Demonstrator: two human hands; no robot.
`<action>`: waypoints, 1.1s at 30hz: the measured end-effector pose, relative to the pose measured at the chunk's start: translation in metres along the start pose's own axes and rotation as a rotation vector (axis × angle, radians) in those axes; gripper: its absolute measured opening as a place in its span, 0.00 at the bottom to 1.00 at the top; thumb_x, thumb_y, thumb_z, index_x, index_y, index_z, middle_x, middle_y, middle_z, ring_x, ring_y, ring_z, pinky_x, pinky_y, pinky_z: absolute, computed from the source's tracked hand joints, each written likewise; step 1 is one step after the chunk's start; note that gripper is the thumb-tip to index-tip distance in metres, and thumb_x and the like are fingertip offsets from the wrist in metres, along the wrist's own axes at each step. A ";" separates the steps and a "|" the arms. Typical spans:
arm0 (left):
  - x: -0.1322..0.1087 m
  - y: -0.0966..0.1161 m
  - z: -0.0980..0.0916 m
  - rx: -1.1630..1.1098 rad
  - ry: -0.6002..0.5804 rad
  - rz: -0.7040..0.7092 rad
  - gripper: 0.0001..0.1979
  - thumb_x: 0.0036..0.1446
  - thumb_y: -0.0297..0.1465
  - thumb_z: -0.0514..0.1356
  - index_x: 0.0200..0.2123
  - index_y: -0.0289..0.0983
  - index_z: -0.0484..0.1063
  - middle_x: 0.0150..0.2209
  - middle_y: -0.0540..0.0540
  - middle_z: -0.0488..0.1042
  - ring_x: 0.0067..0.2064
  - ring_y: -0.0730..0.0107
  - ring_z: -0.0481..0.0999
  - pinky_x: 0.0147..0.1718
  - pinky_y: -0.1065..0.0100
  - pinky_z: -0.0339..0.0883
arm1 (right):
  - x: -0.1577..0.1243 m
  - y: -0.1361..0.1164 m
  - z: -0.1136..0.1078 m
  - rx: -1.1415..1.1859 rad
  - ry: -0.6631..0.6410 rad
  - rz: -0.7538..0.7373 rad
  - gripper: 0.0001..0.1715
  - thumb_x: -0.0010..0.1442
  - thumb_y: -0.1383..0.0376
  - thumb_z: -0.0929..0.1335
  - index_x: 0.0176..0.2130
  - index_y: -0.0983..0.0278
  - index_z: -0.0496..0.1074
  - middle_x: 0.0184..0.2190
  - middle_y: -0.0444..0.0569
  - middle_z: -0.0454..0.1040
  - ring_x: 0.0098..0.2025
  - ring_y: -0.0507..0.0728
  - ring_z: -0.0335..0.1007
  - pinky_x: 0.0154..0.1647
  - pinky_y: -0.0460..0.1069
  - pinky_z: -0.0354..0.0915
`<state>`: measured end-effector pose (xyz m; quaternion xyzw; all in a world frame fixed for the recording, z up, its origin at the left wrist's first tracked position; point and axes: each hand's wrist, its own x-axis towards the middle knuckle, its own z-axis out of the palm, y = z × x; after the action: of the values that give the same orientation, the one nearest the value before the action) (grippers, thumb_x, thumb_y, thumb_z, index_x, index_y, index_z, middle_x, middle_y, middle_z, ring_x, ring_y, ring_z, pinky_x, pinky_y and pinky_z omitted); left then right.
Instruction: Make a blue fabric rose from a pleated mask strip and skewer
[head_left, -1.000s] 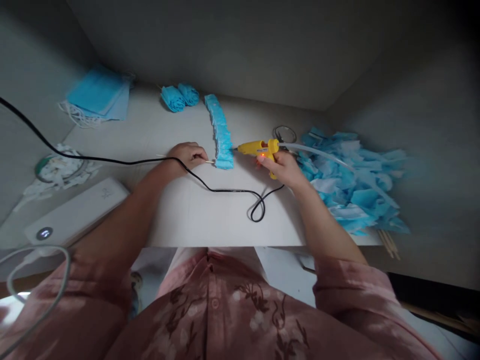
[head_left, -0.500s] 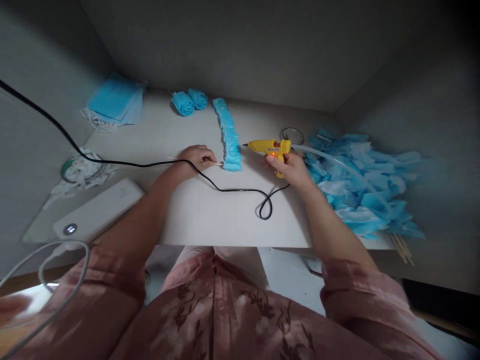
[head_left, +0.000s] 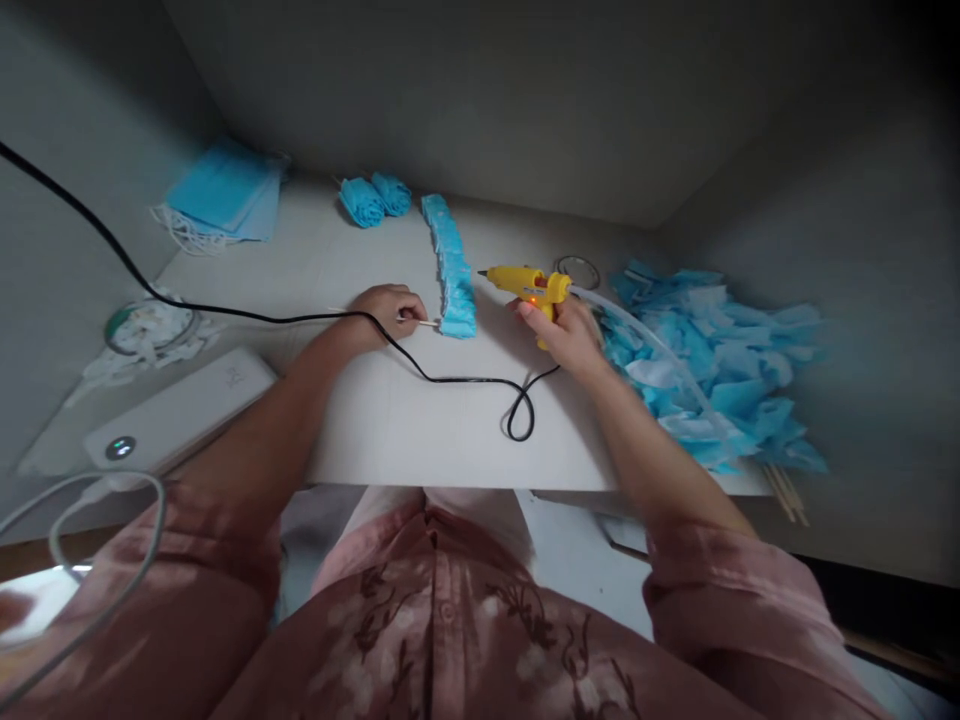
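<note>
My right hand is closed round the grip of a yellow glue gun. A small orange light glows on it, and a long clear glue stick sticks out of its back. Its nozzle points left, just right of a pleated blue strip lying lengthwise on the table. My left hand pinches a thin wooden stick, whose tip reaches the strip's near end; whether they are joined I cannot tell.
Two rolled blue flowers and a stack of blue face masks lie at the back left. A white power bank sits left, below white scraps. Blue cut pieces heap at right. A black cord crosses my left wrist.
The whole view has shifted slightly, so most things appear a little further left. Both hands keep their holds, and the glue gun's nozzle remains beside the strip.
</note>
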<state>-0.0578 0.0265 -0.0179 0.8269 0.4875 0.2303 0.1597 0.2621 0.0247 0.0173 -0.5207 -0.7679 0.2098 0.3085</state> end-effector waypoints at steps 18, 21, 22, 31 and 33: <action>0.000 -0.001 0.002 -0.030 -0.002 -0.008 0.12 0.51 0.26 0.59 0.36 0.36 0.83 0.34 0.47 0.79 0.36 0.70 0.76 0.37 0.71 0.67 | -0.008 0.008 0.017 0.210 -0.015 0.109 0.33 0.60 0.36 0.67 0.32 0.62 0.76 0.31 0.52 0.78 0.30 0.57 0.70 0.28 0.50 0.65; -0.001 0.000 0.001 -0.038 -0.002 -0.017 0.12 0.51 0.26 0.60 0.35 0.36 0.83 0.34 0.47 0.79 0.36 0.70 0.76 0.37 0.70 0.67 | -0.007 0.007 0.020 0.246 -0.056 0.133 0.36 0.57 0.32 0.67 0.31 0.62 0.74 0.27 0.49 0.74 0.26 0.54 0.66 0.25 0.49 0.62; -0.001 0.000 0.001 -0.042 -0.005 -0.016 0.11 0.51 0.26 0.60 0.35 0.36 0.83 0.34 0.47 0.79 0.36 0.70 0.76 0.37 0.71 0.67 | -0.007 0.006 0.021 0.254 -0.067 0.138 0.37 0.57 0.31 0.67 0.31 0.62 0.74 0.26 0.48 0.73 0.26 0.54 0.65 0.25 0.49 0.62; 0.000 -0.002 0.002 -0.058 -0.002 0.003 0.11 0.51 0.27 0.59 0.35 0.37 0.82 0.34 0.48 0.78 0.36 0.70 0.76 0.37 0.70 0.67 | -0.011 -0.004 0.025 0.247 -0.114 0.121 0.40 0.56 0.29 0.65 0.30 0.62 0.73 0.25 0.47 0.72 0.26 0.53 0.64 0.27 0.49 0.62; -0.001 -0.001 0.002 -0.054 0.000 -0.007 0.11 0.51 0.27 0.59 0.35 0.37 0.83 0.34 0.48 0.78 0.36 0.70 0.76 0.37 0.70 0.67 | -0.011 -0.006 0.025 0.240 -0.111 0.113 0.40 0.56 0.29 0.65 0.29 0.63 0.73 0.24 0.47 0.71 0.25 0.53 0.64 0.27 0.49 0.62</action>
<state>-0.0579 0.0265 -0.0203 0.8207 0.4839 0.2428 0.1827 0.2436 0.0125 0.0005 -0.5100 -0.7227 0.3456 0.3134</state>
